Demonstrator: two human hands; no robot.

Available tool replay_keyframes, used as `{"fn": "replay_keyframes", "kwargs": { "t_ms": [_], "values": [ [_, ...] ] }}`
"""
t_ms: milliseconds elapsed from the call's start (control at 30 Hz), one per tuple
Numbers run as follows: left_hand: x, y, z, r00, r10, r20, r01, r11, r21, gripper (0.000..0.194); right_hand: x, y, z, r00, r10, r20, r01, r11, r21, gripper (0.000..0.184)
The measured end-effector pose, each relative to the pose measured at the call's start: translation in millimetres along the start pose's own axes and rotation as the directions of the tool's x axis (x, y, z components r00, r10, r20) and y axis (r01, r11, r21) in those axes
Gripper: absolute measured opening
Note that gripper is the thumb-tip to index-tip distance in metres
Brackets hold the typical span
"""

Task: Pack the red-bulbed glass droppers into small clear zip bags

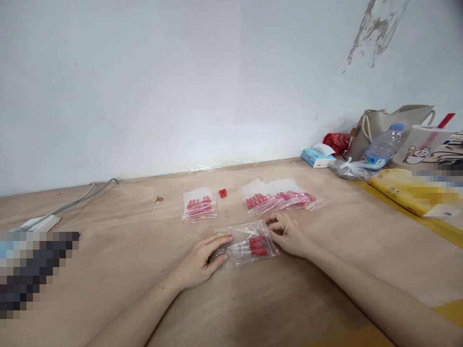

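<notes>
Looked like a bag-handling step: the clear bag with red-ended things inside lay between both hands. Left hand was open at one end, right hand curled narrow by the zip, couldn't tell if gripping. Thin plastic called for light fingers.

No lettering is readable. Near the tabletop's far right corner, a cup bears a snowman logo; print on the bottle and blue tissue pack is too small.
</notes>
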State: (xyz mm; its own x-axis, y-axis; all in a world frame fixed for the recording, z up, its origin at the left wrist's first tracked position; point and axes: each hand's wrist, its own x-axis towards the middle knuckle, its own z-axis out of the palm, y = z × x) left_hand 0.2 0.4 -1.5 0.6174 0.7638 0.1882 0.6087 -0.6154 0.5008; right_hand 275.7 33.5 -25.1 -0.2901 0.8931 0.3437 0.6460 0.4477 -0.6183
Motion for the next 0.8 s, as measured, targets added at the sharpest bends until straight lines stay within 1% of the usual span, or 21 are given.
{"fn": "replay_keyframes", "kwargs": {
  "t_ms": [67, 133, 200, 267, 333, 400, 467, 600, 700, 800],
  "values": [
    [1, 1, -0.5, 1.0, 0.022, 0.004, -0.022, 1.0, -0.01, 0.035, 1, 4, -5, 1.0, -0.005, -0.023, 0.007, 0.997, 0.077, 0.02],
    [1, 1, -0.7, 0.999, 0.034, 0.009, -0.034, 0.999, -0.014, 0.034, 5, 4, -10, 0.996, 0.038, -0.083, -0.026, 0.99, 0.136, 0.019],
    [1, 0, -0.4, 0.999, 0.034, 0.013, -0.034, 0.999, -0.015, 0.034, 14, 0, -16, 0.989, 0.066, -0.13, -0.046, 0.987, 0.151, 0.018],
    [1, 0, 0.1, 0.999, 0.033, 0.013, -0.033, 0.999, -0.022, 0.034, 29, -9, -18, 0.989, 0.055, -0.135, -0.037, 0.991, 0.129, 0.015],
    [1, -1, 0.5, 0.999, 0.039, 0.009, -0.038, 0.999, -0.035, 0.033, 49, -21, -15, 0.995, 0.039, -0.089, -0.032, 0.996, 0.086, 0.013],
    [1, 0, 0.4, 0.999, 0.044, 0.005, -0.044, 0.998, -0.045, 0.032, 74, -32, -4, 0.997, 0.06, -0.039, -0.06, 0.998, 0.007, 0.015],
    [1, 0, 0.0, 0.999, 0.049, 0.008, -0.049, 0.998, -0.048, 0.032, 99, -41, 12, 0.993, 0.12, -0.02, -0.122, 0.983, -0.14, 0.019],
    [1, 0, -0.5, 0.998, 0.062, 0.011, -0.062, 0.997, -0.045, 0.032, 142, -50, 49, 0.97, 0.241, -0.021, -0.24, 0.946, -0.22, 0.027],
    [1, -1, 0.1, 0.997, 0.076, 0.001, -0.076, 0.995, -0.058, 0.032, 162, -50, 68, 0.947, 0.322, 0.009, -0.308, 0.915, -0.261, 0.028],
    [1, -2, 0.7, 0.997, 0.08, -0.006, -0.08, 0.995, -0.066, 0.032, 173, -47, 77, 0.93, 0.361, 0.06, -0.328, 0.894, -0.305, 0.029]
  ]
}}
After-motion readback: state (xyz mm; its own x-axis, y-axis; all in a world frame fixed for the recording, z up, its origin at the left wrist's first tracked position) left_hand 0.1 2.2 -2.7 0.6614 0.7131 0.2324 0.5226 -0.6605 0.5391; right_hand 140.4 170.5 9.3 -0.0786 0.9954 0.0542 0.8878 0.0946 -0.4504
